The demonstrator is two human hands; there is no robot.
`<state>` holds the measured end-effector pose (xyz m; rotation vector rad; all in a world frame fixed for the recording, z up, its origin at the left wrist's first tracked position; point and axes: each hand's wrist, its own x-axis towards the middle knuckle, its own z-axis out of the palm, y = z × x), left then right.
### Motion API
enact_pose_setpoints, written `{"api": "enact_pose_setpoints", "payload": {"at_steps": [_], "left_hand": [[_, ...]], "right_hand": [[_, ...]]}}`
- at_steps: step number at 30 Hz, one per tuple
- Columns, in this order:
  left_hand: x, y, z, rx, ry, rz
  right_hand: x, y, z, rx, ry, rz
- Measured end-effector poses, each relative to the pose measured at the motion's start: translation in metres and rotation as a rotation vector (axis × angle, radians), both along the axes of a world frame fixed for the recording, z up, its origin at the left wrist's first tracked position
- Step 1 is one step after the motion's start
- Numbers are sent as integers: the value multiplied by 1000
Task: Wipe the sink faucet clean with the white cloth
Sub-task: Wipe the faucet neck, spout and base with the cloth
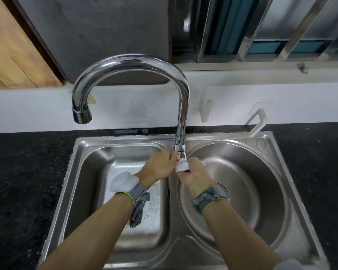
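Observation:
A tall chrome gooseneck faucet (180, 106) rises from the back rim between the two basins, its spout (81, 114) pointing down at the left. My right hand (193, 173) is closed on a small white cloth (182, 166) pressed against the faucet base. My left hand (157, 166) grips the base from the left side, its fingers touching the chrome body. Part of the cloth is hidden inside my right fist. Both wrists wear grey bands with yellow-green edging.
The steel double sink (269, 151) has a rectangular left basin and a round right basin. A white lump (123, 181) lies by my left wrist. Black speckled countertop (23, 172) flanks the sink. A clear wall hook (259, 119) hangs behind; a wooden board (14, 47) leans at upper left.

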<state>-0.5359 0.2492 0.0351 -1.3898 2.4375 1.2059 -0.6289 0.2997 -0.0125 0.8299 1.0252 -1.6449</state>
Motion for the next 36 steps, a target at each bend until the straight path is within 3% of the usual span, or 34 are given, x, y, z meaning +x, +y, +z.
{"api": "enact_pose_setpoints", "payload": {"at_steps": [9, 17, 23, 36], "left_hand": [[5, 1, 8, 4, 10, -24], [10, -1, 9, -12, 79, 48], [13, -4, 14, -5, 173, 139], [28, -10, 15, -229, 295, 368]], "right_hand": [[-1, 19, -2, -147, -36, 1], [19, 3, 24, -2, 89, -81], [33, -2, 47, 60, 225, 32], [50, -1, 77, 11, 384, 254]]}}
